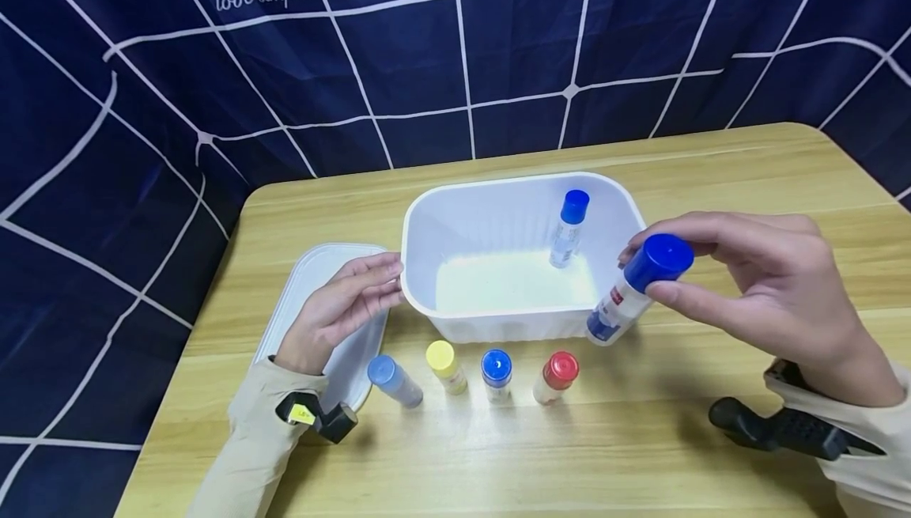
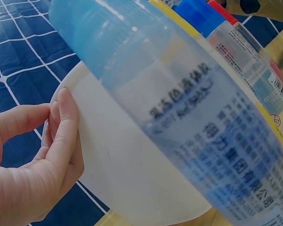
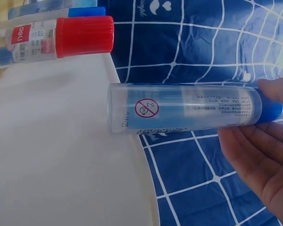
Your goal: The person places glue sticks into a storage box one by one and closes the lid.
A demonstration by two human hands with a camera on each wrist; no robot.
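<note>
So the blue-capped tube [image 1: 616, 315] is being held by the right hand [image 1: 776, 281], pinched up at its cap between thumb and fingers. It's hung at a tilt by the near right corner of the white bin [image 1: 498, 328], base down and leftward; whether the wall is touched can't be told.

The left hand [image 1: 349, 300] is spread fairly straight, with its fingertips rested against the bin's left end, beside the white lid [image 1: 313, 273]. The bin looks like thin plastic, so some flex should probably be expected if it's squeezed.

Handling-wise, the tube would be guessed light, stiff and pretty hard to break. The clear body looks smooth, so a bit of slipping could be had there, and the cap can be trusted only if it's on tight. A safer hold would be got around the upper body, just below the cap.

Similar tubes are stood in a row on the near side: light blue [image 1: 395, 382], yellow [image 1: 447, 368], blue [image 1: 497, 376] and red [image 1: 556, 378]. Another blue-capped one [image 1: 567, 233] is stood inside, at the bin's right end.
</note>
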